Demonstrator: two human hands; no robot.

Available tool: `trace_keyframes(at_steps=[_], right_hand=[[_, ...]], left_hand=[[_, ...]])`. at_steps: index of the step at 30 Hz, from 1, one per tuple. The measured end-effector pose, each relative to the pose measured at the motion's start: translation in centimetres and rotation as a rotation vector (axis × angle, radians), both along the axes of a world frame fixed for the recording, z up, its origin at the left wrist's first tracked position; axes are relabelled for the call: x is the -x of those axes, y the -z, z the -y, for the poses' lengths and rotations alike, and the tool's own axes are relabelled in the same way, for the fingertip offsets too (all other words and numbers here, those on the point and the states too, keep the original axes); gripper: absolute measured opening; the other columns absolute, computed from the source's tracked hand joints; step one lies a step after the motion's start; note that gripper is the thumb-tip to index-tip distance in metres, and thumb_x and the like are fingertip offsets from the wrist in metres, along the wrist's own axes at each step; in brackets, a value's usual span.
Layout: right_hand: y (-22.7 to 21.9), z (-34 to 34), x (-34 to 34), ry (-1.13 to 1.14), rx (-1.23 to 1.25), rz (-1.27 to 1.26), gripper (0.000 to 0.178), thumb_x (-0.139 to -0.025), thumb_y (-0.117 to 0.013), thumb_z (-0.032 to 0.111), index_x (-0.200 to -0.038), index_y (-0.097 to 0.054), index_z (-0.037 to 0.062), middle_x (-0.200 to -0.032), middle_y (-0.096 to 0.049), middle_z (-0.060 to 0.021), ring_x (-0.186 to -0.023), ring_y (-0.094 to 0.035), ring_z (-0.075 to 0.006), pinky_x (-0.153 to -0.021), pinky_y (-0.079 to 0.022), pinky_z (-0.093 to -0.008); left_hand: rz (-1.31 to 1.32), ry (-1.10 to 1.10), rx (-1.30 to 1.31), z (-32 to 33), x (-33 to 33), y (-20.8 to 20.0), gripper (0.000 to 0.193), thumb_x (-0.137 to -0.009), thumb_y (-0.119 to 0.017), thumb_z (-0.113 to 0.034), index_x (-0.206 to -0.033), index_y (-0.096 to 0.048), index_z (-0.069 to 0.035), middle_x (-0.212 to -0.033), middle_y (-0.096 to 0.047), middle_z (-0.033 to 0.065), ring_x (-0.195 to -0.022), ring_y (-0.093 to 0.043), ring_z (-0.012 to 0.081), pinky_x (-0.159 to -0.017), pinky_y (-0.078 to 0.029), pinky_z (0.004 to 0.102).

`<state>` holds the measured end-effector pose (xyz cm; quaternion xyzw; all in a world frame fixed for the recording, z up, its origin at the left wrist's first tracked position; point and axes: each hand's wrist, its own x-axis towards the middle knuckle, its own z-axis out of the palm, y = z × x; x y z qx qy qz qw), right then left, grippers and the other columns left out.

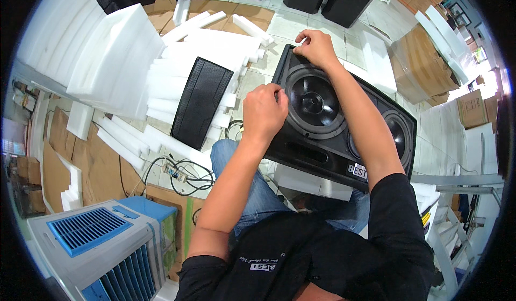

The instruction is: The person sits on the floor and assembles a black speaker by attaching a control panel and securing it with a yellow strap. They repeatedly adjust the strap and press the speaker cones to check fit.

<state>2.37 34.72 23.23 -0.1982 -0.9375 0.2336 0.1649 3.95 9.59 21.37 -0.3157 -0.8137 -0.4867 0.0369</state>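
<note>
A black speaker cabinet (301, 158) with two large round cones lies face up in front of me, tilted across my lap area. My left hand (264, 112) is at its left edge, fingers curled and pressed together; whatever they hold is hidden. At the far left corner of the cabinet is my right hand (316, 48), its thumb and fingers bent together at the rim; anything between them is too small to make out. The right forearm passes over the cones. A black perforated panel (201, 104) lies on white foam pieces left of the cabinet.
White foam blocks (113, 59) are stacked at the left. A blue and grey air cooler (107, 247) stands near left. Black cables (188, 174) coil on the floor beside my knee. Black cabinets (349, 2) line the far side; a cardboard box (424, 64) sits at the right.
</note>
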Motion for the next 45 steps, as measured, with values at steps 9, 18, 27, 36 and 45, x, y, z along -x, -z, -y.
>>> trace_keyframes(at_steps=[9,18,27,36,45], right_hand=[[2.1,2.8,-3.0,-0.199,-0.33,0.014,0.049,-0.079,-0.056,-0.006,-0.124,-0.073,0.0061,-0.104,-0.062,-0.0183,-0.102,-0.061,-0.0366,-0.092,-0.051,-0.0427],[0.7,3.1,-2.3,-0.251,-0.44,0.21,0.037,-0.084,-0.061,0.003,-0.118,-0.075,0.0054,-0.109,-0.064,-0.018,-0.107,-0.063,-0.0359,-0.095,-0.053,-0.0437],[0.9,4.0,-4.0,-0.304,-0.506,0.273,0.054,-0.084,-0.058,-0.001,-0.137,-0.065,0.008,-0.119,-0.059,-0.0166,-0.107,-0.058,-0.0334,-0.097,-0.05,-0.0412],[1.1,4.4,-4.9,-0.36,-0.383,0.265,0.055,-0.081,-0.06,-0.003,-0.133,-0.07,0.0111,-0.12,-0.062,-0.0177,-0.109,-0.056,-0.0352,-0.103,-0.044,-0.0405],[2.3,4.7,-5.1,-0.39,-0.195,0.083,0.047,-0.077,-0.058,-0.003,-0.113,-0.081,0.0155,-0.112,-0.067,-0.0138,-0.11,-0.057,-0.0339,-0.1,-0.043,-0.0413]], left_hand=[[-0.026,-0.027,-0.036,0.1,-0.2,0.0,0.016,-0.086,-0.072,-0.015,-0.087,-0.077,0.0,-0.084,-0.074,0.0213,-0.077,-0.072,0.0371,-0.074,-0.057,0.0427],[-0.028,-0.042,0.058,0.6,-0.2,-0.2,0.021,-0.087,-0.071,-0.019,-0.093,-0.078,-0.001,-0.081,-0.074,0.0202,-0.075,-0.074,0.0368,-0.075,-0.058,0.0423],[-0.049,-0.065,0.099,0.7,0.5,0.4,0.021,-0.087,-0.07,-0.019,-0.094,-0.078,-0.001,-0.077,-0.074,0.0193,-0.073,-0.074,0.0359,-0.074,-0.058,0.0419],[-0.255,-0.078,0.178,0.3,-0.4,0.2,0.018,-0.086,-0.071,-0.014,-0.094,-0.077,0.001,-0.086,-0.071,0.0216,-0.078,-0.07,0.0382,-0.077,-0.056,0.0461],[-0.406,-0.057,0.259,0.2,-0.9,-0.3,0.013,-0.087,-0.069,-0.01,-0.092,-0.074,0.001,-0.084,-0.067,0.0207,-0.075,-0.068,0.0412,-0.069,-0.056,0.0488]])
